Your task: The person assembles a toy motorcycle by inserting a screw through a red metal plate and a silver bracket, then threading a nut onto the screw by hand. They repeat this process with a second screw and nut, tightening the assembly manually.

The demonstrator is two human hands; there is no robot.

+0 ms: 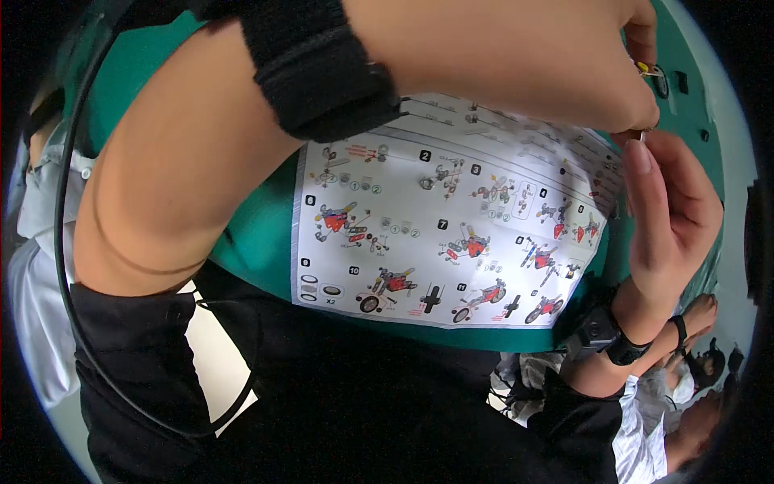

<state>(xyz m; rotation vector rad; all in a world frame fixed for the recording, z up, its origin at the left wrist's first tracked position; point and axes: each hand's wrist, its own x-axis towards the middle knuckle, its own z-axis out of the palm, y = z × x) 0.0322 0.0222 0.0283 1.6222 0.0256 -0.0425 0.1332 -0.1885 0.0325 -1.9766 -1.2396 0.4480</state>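
Pinching a tiny part (642,135), hardly visible, between fingertips of the left hand (556,56) and right hand (669,210) above the instruction sheet (451,242), both grips pressed together, risks it slipping onto the green counter (258,234) and rolling away.

The left hand (564,56) is cut off at the top. It covers part of the picture sheet (451,234). The tiny part (642,135) between the fingers is too small to tell.
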